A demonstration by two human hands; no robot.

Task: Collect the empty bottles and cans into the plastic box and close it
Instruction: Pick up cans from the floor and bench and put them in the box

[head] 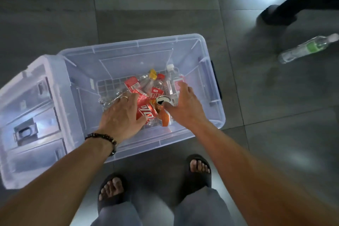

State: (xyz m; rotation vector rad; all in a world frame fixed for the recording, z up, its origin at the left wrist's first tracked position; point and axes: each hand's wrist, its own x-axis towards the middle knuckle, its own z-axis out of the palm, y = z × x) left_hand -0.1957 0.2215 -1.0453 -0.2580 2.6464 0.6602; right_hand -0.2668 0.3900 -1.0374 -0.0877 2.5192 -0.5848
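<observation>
box: clear plastic, open, on floor, holding heap of bottles and cans
lid: clear, off, leaning at box's left end
can: orange, top opened, in heap
loose bottle: clear, green label, lying on floor, well right of box

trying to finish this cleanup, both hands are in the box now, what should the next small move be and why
Probably lift the right hand out of the plastic box and reach for the green-labelled bottle lying on the floor to the right. It is outside the box, and the lid rests off to the left, so closing seems premature.
</observation>
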